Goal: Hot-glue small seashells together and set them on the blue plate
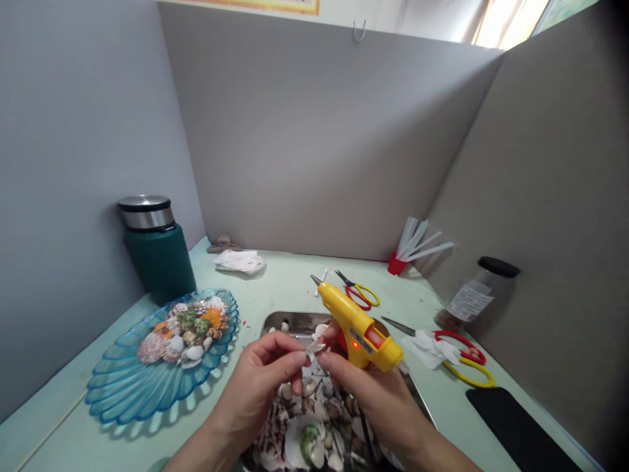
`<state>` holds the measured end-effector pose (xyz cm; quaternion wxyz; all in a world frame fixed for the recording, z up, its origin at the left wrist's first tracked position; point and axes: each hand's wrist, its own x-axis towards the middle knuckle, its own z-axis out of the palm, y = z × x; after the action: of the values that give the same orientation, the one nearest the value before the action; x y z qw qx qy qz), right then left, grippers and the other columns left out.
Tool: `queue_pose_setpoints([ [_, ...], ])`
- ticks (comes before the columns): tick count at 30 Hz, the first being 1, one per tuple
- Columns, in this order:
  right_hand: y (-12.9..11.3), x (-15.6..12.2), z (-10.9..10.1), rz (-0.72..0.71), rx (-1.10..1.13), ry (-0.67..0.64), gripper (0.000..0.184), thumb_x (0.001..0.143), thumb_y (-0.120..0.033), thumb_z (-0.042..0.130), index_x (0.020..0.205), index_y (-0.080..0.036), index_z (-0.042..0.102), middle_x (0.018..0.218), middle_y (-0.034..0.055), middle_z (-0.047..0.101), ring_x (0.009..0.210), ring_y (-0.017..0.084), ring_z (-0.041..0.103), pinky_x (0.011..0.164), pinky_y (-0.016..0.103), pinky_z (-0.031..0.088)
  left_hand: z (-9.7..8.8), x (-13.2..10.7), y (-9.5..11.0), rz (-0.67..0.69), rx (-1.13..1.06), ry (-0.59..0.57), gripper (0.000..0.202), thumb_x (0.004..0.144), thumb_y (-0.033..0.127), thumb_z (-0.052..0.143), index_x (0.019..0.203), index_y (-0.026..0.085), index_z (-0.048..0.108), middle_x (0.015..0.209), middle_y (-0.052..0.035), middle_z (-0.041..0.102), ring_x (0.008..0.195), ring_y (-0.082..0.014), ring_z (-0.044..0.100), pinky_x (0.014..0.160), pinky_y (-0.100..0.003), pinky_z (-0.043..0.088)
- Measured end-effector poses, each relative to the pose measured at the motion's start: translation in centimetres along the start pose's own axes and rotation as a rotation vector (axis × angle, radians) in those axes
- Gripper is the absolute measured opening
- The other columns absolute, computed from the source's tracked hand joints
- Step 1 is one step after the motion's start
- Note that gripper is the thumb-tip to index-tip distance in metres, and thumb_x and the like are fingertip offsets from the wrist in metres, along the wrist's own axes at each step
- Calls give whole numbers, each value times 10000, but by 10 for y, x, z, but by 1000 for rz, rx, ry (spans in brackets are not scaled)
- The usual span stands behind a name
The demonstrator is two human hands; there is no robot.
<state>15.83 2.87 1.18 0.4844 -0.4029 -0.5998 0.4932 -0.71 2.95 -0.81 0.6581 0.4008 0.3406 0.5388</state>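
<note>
My left hand [270, 373] is closed, pinching a small whitish piece [314, 347], maybe a bit of shell, between thumb and fingers. My right hand [366, 393] grips a yellow hot glue gun [358, 324] with its red light lit and its nozzle pointing up and to the left. The right thumb and fingertips also meet at the small piece. Both hands are over a metal tray [289, 319] of shells. Inside it lie a large white scallop shell [297, 442] and a green-and-white shell [310, 442]; my hands and wrists hide part of the tray.
At left, a blue scalloped dish [120, 387] holds several shells, with a green flask [160, 259] behind. Scissors [361, 295], a red cup [397, 264] of glue sticks, larger scissors [457, 357], a jar [472, 298] and a black phone [521, 426] sit at right. Tissue [239, 261] lies behind.
</note>
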Motion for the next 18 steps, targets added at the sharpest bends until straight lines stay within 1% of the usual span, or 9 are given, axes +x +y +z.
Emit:
queue_pose_setpoints([
  [5,-1,1,7,24,71,34,172,787,-292,638,942,-229,597,869,-8,612,736,131,570,639,237,484,0,1,-2,-12,50,-2,120,707,245,714,714,150,640,484,32,583,450,-71,510,507,-187,403],
  [9,0,1,10,54,137,57,205,762,-304,656,942,-227,598,865,-4,613,705,131,574,614,241,494,3,-1,0,-51,123,2,132,699,235,716,688,152,614,493,36,583,445,-80,519,506,-199,422],
  [12,2,1,6,78,104,87,231,756,-328,663,952,-218,612,857,3,622,681,132,570,608,250,495,4,0,6,-76,206,-6,138,689,243,712,766,162,632,581,23,622,460,-94,542,519,-220,446],
  [14,3,2,2,72,65,125,252,752,-337,669,963,-209,617,850,8,625,653,127,558,590,252,489,2,2,10,-40,351,-1,150,714,269,679,825,174,645,661,2,651,499,-118,569,538,-239,457],
  [15,4,3,-1,66,56,142,261,752,-340,670,969,-207,616,848,10,625,637,122,550,574,250,484,0,4,11,12,478,12,129,738,278,650,821,180,652,673,-7,656,527,-132,580,551,-244,453],
  [17,5,3,-5,61,58,164,268,750,-338,670,976,-208,611,848,16,623,619,119,539,538,243,473,-6,7,12,164,820,13,102,780,259,593,785,192,670,682,-22,662,609,-164,597,593,-253,439],
  [18,6,4,-7,61,63,171,262,748,-333,670,972,-210,610,849,19,621,615,120,536,517,238,467,-9,8,12,236,996,-10,116,794,234,567,776,196,676,706,-32,669,657,-178,602,619,-260,431],
])
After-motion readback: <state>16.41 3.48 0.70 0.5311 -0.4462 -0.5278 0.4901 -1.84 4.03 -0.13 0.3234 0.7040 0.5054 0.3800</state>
